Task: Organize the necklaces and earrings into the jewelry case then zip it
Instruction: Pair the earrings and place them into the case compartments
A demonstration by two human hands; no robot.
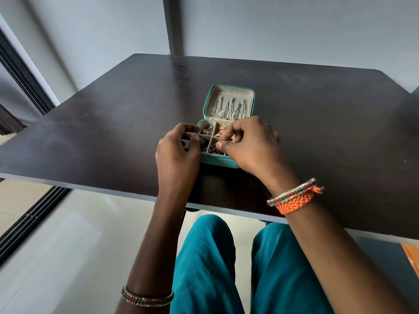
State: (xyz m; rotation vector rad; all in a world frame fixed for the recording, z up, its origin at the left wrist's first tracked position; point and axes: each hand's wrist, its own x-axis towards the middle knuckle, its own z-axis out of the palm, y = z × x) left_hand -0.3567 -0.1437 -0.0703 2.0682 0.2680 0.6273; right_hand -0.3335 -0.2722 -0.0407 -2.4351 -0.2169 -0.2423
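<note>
Open teal jewelry case (pixel 227 163), compartments filled

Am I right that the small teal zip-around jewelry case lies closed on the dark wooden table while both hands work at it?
Not quite: the small teal zip-around jewelry case lies open, its lid raised with chains hanging inside. The head view shows it on the dark wooden table, the left hand and right hand at its compartments.

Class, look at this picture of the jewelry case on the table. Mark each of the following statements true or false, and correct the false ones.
1. The jewelry case lies open on the table. True.
2. Chains hang in the lid. True.
3. The case is red. False: it is teal with a beige lining.
4. The right hand rests on the person's lap. False: it is over the compartments, fingers curled.
5. The left hand is at the case's left edge. True.
</note>
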